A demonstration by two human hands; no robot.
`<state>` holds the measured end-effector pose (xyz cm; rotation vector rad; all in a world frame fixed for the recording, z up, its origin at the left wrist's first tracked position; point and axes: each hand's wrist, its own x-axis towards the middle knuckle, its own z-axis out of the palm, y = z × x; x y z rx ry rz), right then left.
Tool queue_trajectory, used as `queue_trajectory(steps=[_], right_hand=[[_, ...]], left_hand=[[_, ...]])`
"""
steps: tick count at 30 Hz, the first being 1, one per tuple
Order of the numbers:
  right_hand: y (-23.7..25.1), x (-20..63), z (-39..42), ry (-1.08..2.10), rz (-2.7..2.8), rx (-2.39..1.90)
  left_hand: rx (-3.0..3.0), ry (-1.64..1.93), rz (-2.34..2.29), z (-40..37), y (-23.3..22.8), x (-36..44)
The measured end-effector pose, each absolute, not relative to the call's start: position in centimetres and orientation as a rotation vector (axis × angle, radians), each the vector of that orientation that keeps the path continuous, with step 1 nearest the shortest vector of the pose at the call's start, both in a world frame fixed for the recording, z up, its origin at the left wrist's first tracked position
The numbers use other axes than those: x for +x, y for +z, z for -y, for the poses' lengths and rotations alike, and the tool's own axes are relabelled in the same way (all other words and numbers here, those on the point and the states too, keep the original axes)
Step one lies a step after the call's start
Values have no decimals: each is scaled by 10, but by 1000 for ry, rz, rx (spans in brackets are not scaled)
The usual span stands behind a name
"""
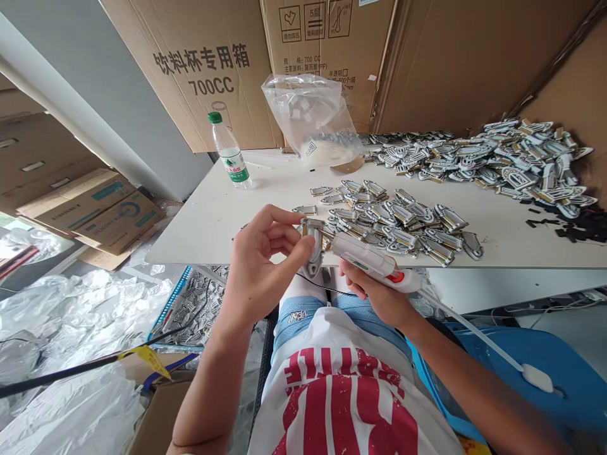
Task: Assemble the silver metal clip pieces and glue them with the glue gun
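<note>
My left hand pinches a small grey-and-white oval part with a brass-coloured strip, holding it tilted up over the table's front edge. In my right hand is a white corded electric screwdriver with a red button. Its thin tip points left and meets or nearly meets the part; contact is hard to make out. Just beyond both hands lies a loose heap of similar parts on the white table.
A bigger pile of parts fills the back right, beside black strips. A water bottle and a clear plastic bag stand before cardboard boxes. Below left is a blue crate of parts; a blue tub sits right.
</note>
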<state>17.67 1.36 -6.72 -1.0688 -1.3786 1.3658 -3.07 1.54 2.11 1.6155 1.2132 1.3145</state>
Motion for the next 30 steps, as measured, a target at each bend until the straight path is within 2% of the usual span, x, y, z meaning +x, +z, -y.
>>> queue_trajectory(steps=[30], right_hand=[[-64,177,-13,1278,1425,-1105]], left_hand=[[1700,1397,-1165,-19,14,-34]])
